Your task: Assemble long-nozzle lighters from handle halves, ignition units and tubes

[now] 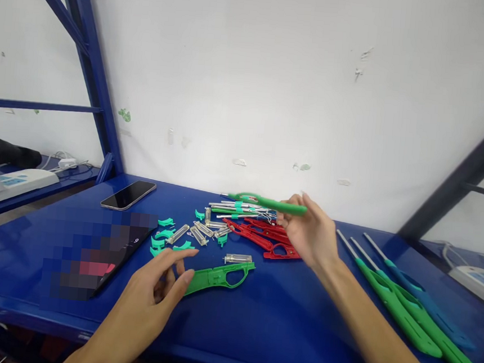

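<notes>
My right hand (306, 226) is raised over the table, its fingers closed on a long green casing piece (271, 203). Low at centre, my left hand (159, 287) has thumb and fingers apart beside another green casing half (216, 277), which lies open side up; whether they touch is unclear. Behind that casing half rests a clear tank (238, 258). Several more clear tanks (199, 235) and teal triggers (164, 234) are scattered to its left. Red casing halves (258, 236) lie beneath my right hand, and metal rods (240, 207) with teal parts and wires are behind them.
Green lighters (408, 314) and a blue one (430, 305) lie at the right. A phone (129, 195) and a partly blurred dark device (121, 255) are at the left. Blue frame posts (93, 72) and a white wall (251, 80) stand behind the blue table (288, 327).
</notes>
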A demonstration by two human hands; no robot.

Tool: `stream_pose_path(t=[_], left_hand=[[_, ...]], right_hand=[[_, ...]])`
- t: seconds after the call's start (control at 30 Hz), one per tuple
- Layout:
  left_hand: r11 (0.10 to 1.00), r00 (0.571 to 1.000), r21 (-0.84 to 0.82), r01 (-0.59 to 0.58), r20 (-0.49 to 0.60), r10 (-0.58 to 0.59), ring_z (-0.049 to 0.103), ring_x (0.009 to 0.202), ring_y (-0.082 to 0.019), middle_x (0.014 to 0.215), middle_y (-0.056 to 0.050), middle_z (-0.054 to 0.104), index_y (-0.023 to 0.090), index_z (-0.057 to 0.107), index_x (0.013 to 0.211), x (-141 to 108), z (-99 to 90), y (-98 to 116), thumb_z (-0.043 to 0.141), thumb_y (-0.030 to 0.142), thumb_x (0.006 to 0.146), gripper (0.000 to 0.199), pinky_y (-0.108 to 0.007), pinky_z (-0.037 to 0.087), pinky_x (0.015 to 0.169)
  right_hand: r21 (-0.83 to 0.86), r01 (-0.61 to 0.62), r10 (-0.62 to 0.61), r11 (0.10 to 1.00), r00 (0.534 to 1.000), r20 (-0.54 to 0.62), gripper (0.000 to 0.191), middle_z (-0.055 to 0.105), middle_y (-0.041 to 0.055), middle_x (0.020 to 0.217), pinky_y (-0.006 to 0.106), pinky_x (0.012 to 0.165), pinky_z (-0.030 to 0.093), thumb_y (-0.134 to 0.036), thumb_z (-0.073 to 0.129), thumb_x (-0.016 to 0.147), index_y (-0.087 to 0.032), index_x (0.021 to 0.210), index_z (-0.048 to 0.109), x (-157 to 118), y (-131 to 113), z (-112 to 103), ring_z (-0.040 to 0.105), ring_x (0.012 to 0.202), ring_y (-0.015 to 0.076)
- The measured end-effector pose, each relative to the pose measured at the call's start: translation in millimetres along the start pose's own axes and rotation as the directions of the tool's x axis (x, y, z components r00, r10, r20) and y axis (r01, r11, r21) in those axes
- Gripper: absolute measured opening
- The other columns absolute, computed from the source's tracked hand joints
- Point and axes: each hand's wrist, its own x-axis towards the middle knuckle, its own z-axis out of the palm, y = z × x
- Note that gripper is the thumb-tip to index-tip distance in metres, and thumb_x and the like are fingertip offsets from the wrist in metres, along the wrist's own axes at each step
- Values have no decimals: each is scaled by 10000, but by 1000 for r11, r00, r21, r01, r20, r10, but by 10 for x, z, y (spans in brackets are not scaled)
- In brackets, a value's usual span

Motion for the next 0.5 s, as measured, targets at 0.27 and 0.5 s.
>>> stream_pose_path(t=[0.27,0.5], left_hand=[[963,989,-244,112,124,-84,516,592,-125,844,14,616,193,666,1329,51,-54,-16,612,629,970,568,-267,443,600],[968,989,-230,106,127,-78,542,559,-150,583,67,566,171,611,1410,47,-67,-99,630,572,969,597,-262,382,579]], right_hand=[[-14,-309,257,951,763,592,358,686,25,983,273,738,541,-244,896,788,-221,1062,666,-178,84,202,661,904,163],[-113,-341,318,933,634,705,260,721,23,1021,278,836,538,-178,852,860,-207,1061,691,-184,123,206,682,983,145]])
